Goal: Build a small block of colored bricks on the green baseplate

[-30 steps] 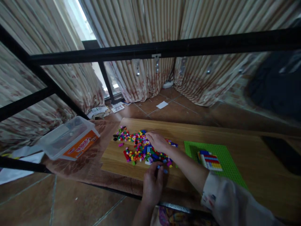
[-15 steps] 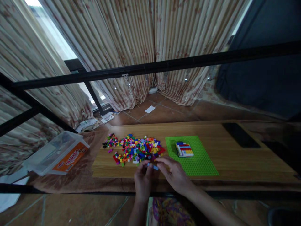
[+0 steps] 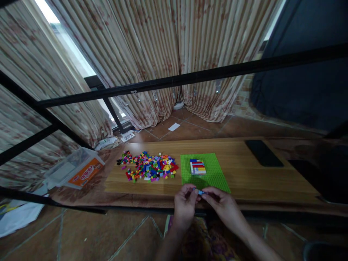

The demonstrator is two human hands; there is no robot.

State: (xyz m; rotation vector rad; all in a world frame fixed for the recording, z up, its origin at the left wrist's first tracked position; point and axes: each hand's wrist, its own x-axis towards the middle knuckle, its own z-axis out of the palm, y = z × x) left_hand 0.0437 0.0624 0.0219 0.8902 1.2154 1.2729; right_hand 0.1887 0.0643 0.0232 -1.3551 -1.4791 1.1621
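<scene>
My left hand point(image 3: 185, 204) and my right hand point(image 3: 224, 206) meet at the near edge of the wooden board point(image 3: 255, 181), fingers pinched together on a small blue brick point(image 3: 200, 191). Just beyond them lies a green baseplate point(image 3: 214, 177) carrying a striped block of stacked bricks point(image 3: 197, 166) in blue, red, white and yellow. To its left a heap of loose coloured bricks point(image 3: 148, 166) is spread over the board.
A clear plastic tub point(image 3: 74, 168) with an orange label sits left of the board. A dark phone point(image 3: 262, 153) lies on the board's far right. Black metal bars point(image 3: 190, 77) cross in front of the curtains. Papers lie on the tiled floor.
Both hands have drawn back from the heap of bricks to the near edge before the green baseplate, carrying a small blue piece. The view has shifted right.
</scene>
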